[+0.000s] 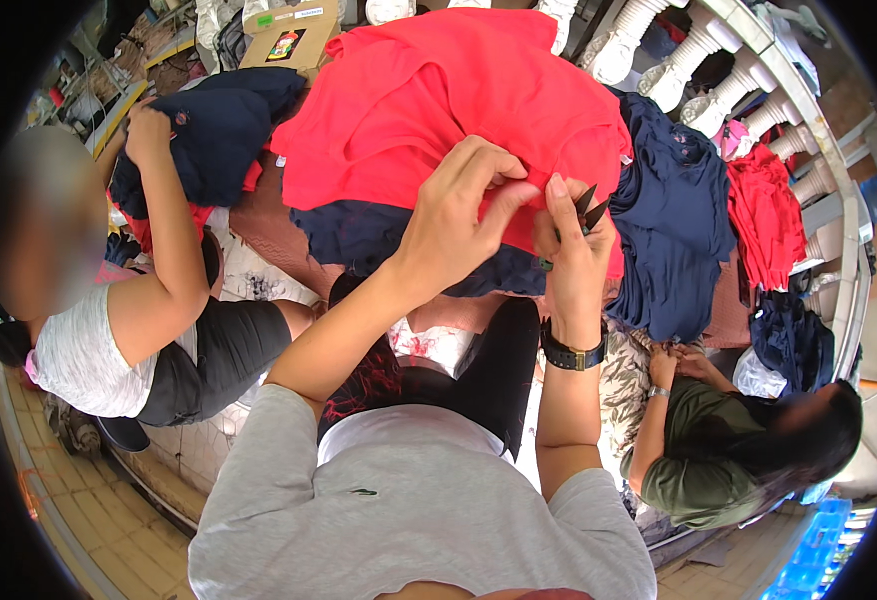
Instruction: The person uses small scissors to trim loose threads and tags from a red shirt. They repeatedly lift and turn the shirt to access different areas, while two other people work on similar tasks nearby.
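A large red fabric garment [429, 95] is spread over the table in front of me, its near edge drawn up towards my hands. My left hand [464, 205] pinches a bit of that edge between thumb and fingers. Close beside it, my right hand [581, 255] keeps a pair of thread snips [587, 210] in its palm, dark blades pointing up and apart. The right thumb and a finger also press at the red cloth. Any thread between the fingertips is too small to make out. Navy cloth [354, 235] lies beneath the red garment.
Folded navy garments [671, 215] lie to the right, with red clothes [764, 215] beyond, by a white balustrade [694, 65]. A cardboard box [294, 40] stands at the back. One person [149, 310] handles navy cloth at left; another person [709, 450] sits at right.
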Demonstrator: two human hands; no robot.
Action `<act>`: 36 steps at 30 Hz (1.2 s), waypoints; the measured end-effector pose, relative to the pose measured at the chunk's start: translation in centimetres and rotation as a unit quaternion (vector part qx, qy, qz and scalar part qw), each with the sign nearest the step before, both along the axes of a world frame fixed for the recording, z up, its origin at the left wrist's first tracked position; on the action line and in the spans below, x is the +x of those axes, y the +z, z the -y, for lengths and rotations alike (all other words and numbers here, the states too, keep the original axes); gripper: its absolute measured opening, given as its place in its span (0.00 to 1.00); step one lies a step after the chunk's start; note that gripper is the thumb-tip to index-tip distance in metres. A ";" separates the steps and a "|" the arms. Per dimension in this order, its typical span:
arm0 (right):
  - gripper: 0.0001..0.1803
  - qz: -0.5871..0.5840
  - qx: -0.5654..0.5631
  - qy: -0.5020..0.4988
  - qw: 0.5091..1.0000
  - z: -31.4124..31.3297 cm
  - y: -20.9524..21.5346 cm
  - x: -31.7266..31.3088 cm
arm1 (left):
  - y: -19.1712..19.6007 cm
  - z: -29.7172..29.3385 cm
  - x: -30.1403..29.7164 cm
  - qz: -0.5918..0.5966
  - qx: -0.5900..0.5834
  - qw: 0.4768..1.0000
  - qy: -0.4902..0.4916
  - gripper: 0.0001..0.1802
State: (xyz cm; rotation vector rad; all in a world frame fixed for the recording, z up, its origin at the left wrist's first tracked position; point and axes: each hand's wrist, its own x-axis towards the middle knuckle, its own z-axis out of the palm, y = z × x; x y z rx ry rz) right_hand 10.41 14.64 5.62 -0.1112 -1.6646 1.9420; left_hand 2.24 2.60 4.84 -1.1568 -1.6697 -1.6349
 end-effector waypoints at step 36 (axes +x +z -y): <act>0.15 -0.098 -0.019 -0.102 0.990 -1.5 -0.5 0.5 | 2.1 1.1 -2.6 0.075 -0.086 0.985 -0.129 0.12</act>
